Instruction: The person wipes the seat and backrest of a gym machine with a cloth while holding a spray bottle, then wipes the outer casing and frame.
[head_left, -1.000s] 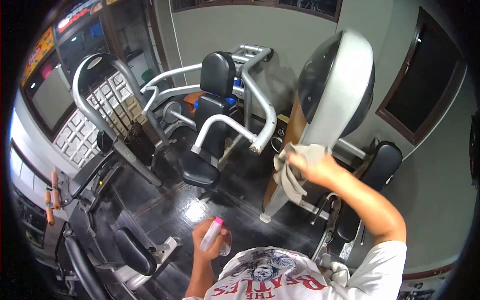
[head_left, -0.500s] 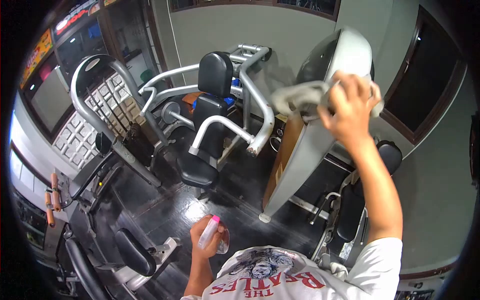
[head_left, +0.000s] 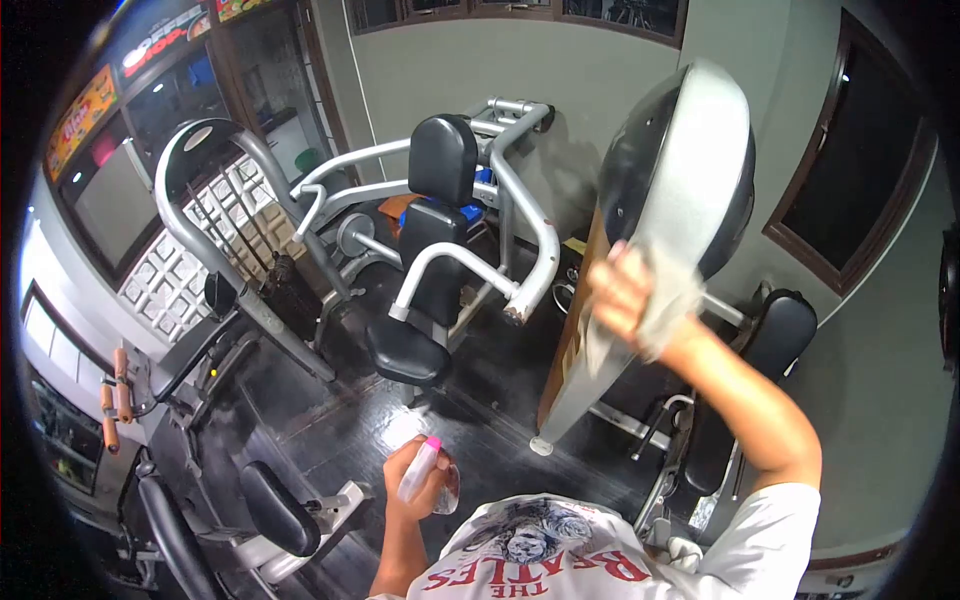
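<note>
Low at the centre, my left hand is closed around a clear spray bottle with a white and pink spray head. My right hand, somewhat blurred, holds a pale cloth against the front edge of a tall grey machine frame. Part of the cloth hangs below the fingers, along the upright. Black panels cover the frame's upper sides, and its foot stands on the dark floor.
A seated machine with a black seat and curved silver bars stands ahead. Another grey machine is at the left, and a black bench pad lies lower left. A padded bench stands at the right by the wall.
My right hand has moved down and left along the machine frame with the cloth. My left hand keeps the spray bottle in nearly the same place. The view has shifted slightly.
</note>
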